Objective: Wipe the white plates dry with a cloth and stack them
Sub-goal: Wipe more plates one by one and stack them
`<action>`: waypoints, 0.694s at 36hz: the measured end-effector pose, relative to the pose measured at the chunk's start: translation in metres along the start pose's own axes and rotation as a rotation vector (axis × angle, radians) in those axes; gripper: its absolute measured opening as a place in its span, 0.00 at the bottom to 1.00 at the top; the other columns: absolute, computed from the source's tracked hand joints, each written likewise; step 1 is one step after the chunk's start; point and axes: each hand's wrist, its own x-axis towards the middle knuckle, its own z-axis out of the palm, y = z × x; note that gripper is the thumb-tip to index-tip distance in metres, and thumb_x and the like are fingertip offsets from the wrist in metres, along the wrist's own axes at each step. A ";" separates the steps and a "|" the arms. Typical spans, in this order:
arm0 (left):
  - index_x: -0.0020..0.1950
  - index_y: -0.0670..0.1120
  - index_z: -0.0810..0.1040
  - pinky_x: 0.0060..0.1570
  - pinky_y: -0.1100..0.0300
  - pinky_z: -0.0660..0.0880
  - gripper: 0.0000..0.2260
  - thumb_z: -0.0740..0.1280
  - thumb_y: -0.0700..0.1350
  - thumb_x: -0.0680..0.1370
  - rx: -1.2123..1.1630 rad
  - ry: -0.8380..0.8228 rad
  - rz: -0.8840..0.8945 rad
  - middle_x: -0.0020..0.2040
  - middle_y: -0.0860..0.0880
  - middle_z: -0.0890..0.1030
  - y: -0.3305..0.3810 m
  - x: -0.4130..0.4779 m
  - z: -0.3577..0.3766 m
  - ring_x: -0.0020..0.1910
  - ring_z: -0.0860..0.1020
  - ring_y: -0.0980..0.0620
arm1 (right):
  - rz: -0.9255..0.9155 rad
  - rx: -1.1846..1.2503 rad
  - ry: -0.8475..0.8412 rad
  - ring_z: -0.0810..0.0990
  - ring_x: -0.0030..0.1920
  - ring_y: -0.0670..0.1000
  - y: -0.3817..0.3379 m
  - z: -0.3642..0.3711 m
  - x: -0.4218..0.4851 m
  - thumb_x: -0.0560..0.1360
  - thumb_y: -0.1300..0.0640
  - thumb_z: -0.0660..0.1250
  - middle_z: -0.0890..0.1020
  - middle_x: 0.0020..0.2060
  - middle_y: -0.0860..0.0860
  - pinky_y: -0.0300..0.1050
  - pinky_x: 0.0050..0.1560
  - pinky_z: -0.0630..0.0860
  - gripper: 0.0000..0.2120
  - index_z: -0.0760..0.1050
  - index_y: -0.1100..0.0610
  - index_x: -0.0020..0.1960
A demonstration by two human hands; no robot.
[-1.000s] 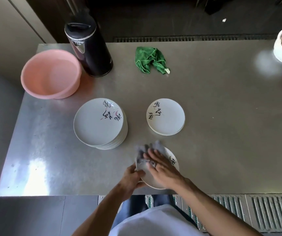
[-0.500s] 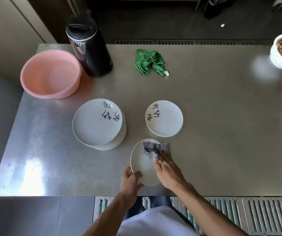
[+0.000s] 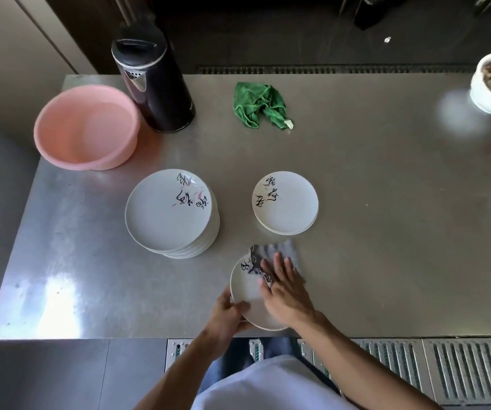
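Grey cloth [image 3: 285, 251] slid to the plate's [image 3: 247, 291] far rim, at the steel bench's [image 3: 386, 247] front edge.
Right hand [image 3: 285, 294] flat on it, left hand [image 3: 228, 319] pinching the rim; far-right bowl [image 3: 484, 99] holds food.

The right edge cuts off the white bowl [image 3: 483, 99]; grey cloth [image 3: 286, 252] hides part of the plate [image 3: 245, 288].

right hand [image 3: 285, 294] on cloth [image 3: 282, 251], plate [image 3: 245, 291] (left hand [image 3: 226, 319] grip)
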 end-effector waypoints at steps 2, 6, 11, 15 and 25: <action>0.65 0.46 0.77 0.52 0.43 0.83 0.20 0.60 0.28 0.78 0.032 -0.033 0.012 0.56 0.38 0.85 0.003 0.000 0.005 0.54 0.85 0.37 | -0.117 0.080 -0.031 0.37 0.80 0.55 -0.009 0.008 -0.004 0.85 0.42 0.45 0.38 0.79 0.49 0.45 0.76 0.30 0.27 0.48 0.48 0.82; 0.65 0.38 0.76 0.53 0.44 0.83 0.17 0.59 0.27 0.79 0.046 -0.024 -0.008 0.54 0.38 0.86 0.002 -0.001 0.004 0.53 0.85 0.37 | -0.325 0.120 -0.109 0.38 0.80 0.49 -0.011 0.008 -0.009 0.85 0.43 0.45 0.40 0.78 0.44 0.37 0.74 0.31 0.25 0.49 0.45 0.81; 0.66 0.46 0.76 0.50 0.44 0.84 0.21 0.58 0.28 0.79 0.008 0.000 -0.002 0.58 0.36 0.84 0.006 -0.004 0.009 0.55 0.84 0.36 | -0.012 0.029 -0.002 0.40 0.80 0.54 0.001 -0.003 -0.007 0.85 0.45 0.46 0.44 0.81 0.53 0.46 0.78 0.36 0.26 0.50 0.50 0.82; 0.65 0.41 0.78 0.52 0.45 0.83 0.14 0.64 0.35 0.80 -0.032 0.007 0.000 0.55 0.38 0.86 0.015 0.000 0.000 0.51 0.85 0.41 | -0.359 0.116 -0.160 0.42 0.80 0.45 0.003 -0.011 -0.030 0.83 0.37 0.42 0.50 0.80 0.46 0.38 0.77 0.35 0.31 0.55 0.52 0.81; 0.70 0.62 0.68 0.38 0.52 0.83 0.23 0.57 0.35 0.84 -0.132 -0.026 0.039 0.42 0.45 0.86 0.039 0.012 0.005 0.37 0.83 0.50 | -0.654 -0.038 0.289 0.83 0.50 0.49 0.007 -0.051 -0.037 0.65 0.57 0.75 0.85 0.48 0.46 0.44 0.53 0.77 0.14 0.82 0.52 0.51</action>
